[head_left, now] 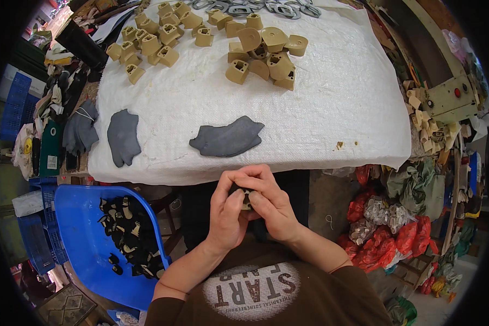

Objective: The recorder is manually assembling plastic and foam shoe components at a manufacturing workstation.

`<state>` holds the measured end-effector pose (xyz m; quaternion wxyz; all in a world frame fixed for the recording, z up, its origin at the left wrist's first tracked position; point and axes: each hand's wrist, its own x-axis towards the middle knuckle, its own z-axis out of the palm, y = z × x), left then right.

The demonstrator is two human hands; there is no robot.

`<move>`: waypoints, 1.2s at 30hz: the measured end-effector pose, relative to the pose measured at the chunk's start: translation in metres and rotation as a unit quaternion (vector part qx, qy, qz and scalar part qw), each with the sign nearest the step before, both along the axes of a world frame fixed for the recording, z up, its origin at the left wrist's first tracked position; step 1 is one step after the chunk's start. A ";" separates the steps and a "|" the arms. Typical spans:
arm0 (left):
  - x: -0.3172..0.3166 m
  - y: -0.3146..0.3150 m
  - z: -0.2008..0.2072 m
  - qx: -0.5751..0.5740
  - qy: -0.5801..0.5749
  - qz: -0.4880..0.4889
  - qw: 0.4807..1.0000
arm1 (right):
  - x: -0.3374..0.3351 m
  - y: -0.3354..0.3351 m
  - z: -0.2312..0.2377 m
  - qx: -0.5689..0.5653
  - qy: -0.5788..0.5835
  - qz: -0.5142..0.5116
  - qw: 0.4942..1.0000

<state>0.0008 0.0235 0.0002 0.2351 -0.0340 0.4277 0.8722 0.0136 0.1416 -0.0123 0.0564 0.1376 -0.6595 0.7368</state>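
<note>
Shirt: brown, with a pale printed oval across the chest [252,293].
Hands: the left hand [226,212] and right hand [274,209] meet just in front of the table's near edge, fingers curled inward and thumbs close together.
Grip: narrow, both hands closed around a small tan-and-dark piece [246,202]; most of it is hidden by the fingers.
Tub: a blue plastic tub [87,266] down on the person's left, with a heap of small black pieces [127,231] in it.
Floor side, right: red plastic bags [375,251] bunched beside clear bags [383,212].
Table cover: a white woven sheet [331,108], lightly creased, its near edge hanging over.
Near part of the sheet: two flat dark-grey cut pieces [227,137], well apart, one near the middle, one toward the left.
Far part: tan blocks [275,38] in two loose clusters, some upright, some tipped over.
Far edge: grey rings [282,8] in an overlapping row.
Right of the table: a pale machine box [451,100] with a red button.
Left of the table: a black cylinder [81,43], leaning amid clutter.
</note>
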 end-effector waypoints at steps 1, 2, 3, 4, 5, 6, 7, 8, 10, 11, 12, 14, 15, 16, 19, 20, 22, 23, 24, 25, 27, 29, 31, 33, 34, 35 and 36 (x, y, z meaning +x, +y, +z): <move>0.001 0.000 -0.001 -0.007 0.034 0.008 0.999 | 0.000 -0.001 -0.001 0.000 0.000 0.001 1.000; 0.000 -0.001 0.002 -0.046 0.046 -0.005 0.998 | 0.000 -0.001 -0.002 -0.027 -0.005 -0.004 1.000; -0.001 -0.003 0.000 -0.046 0.046 -0.004 0.998 | 0.000 -0.002 -0.002 -0.053 -0.011 -0.009 0.999; -0.001 -0.005 -0.004 -0.060 0.053 -0.035 0.996 | -0.001 0.002 0.001 -0.053 -0.010 -0.008 0.999; -0.002 -0.008 -0.008 -0.075 0.060 -0.064 0.993 | -0.002 0.009 0.005 -0.071 -0.080 0.017 0.994; -0.003 -0.008 -0.010 -0.076 0.061 -0.062 0.993 | -0.003 0.014 0.007 -0.088 -0.150 0.043 0.984; -0.005 -0.008 -0.012 -0.122 0.122 -0.002 0.985 | -0.005 0.015 0.005 -0.088 -0.149 0.045 0.984; -0.007 -0.008 -0.012 -0.168 0.181 0.058 0.967 | -0.007 0.017 0.000 0.014 -0.055 -0.042 0.997; -0.015 -0.010 -0.009 -0.337 0.306 0.090 0.886 | -0.007 0.021 0.001 0.188 0.048 -0.128 0.972; -0.018 -0.011 -0.006 -0.488 0.415 0.115 0.759 | -0.008 0.019 0.003 0.187 0.051 -0.124 0.973; -0.015 -0.011 -0.004 -0.486 0.432 0.086 0.755 | -0.009 0.016 0.004 0.251 0.045 -0.101 0.962; -0.019 -0.005 -0.003 -0.455 0.504 0.081 0.730 | -0.008 0.013 0.017 0.249 -0.078 -0.053 0.964; -0.016 -0.004 0.000 -0.445 0.478 0.073 0.754 | -0.009 0.014 0.015 0.249 -0.078 -0.053 0.964; -0.013 -0.006 -0.001 -0.444 0.478 0.073 0.754 | -0.012 0.016 0.010 0.189 -0.116 -0.073 0.972; -0.010 -0.015 -0.007 -0.268 0.292 0.030 0.918 | -0.012 0.024 0.010 0.095 -0.170 -0.071 0.978; -0.015 -0.018 -0.009 -0.255 0.277 -0.006 0.926 | -0.011 0.026 0.010 0.125 -0.142 -0.040 0.981; -0.021 -0.028 -0.011 -0.298 0.315 -0.102 0.895 | -0.009 0.026 0.014 0.163 -0.083 0.013 0.983; -0.019 -0.025 -0.011 -0.297 0.316 -0.102 0.895 | -0.009 0.024 0.013 0.164 -0.083 0.012 0.983; -0.016 -0.021 -0.008 -0.282 0.297 -0.090 0.908 | -0.008 0.022 0.011 0.181 -0.061 0.011 0.982; -0.014 -0.019 -0.005 -0.267 0.277 -0.078 0.920 | -0.008 0.022 0.010 0.197 -0.039 0.009 0.980; -0.016 -0.024 0.000 -0.276 0.225 -0.110 0.928 | -0.006 0.023 0.012 0.247 -0.031 -0.010 0.968; -0.021 -0.027 -0.003 -0.274 0.292 -0.096 0.911 | -0.008 0.027 0.020 0.377 0.001 -0.011 0.926; -0.021 -0.029 -0.002 -0.273 0.295 -0.102 0.910 | -0.015 0.035 0.017 0.341 0.055 -0.058 0.937; -0.018 -0.028 0.004 -0.274 0.274 -0.140 0.911 | -0.020 0.039 0.014 0.306 0.106 -0.109 0.940; -0.018 -0.026 0.004 -0.272 0.274 -0.143 0.911 | -0.023 0.038 0.012 0.158 0.029 -0.056 0.985; -0.017 -0.023 0.004 -0.244 0.290 -0.150 0.913 | -0.026 0.036 0.010 0.005 -0.049 -0.002 0.999; -0.017 -0.022 0.004 -0.215 0.304 -0.157 0.915 | -0.028 0.032 0.009 -0.089 -0.113 0.056 0.988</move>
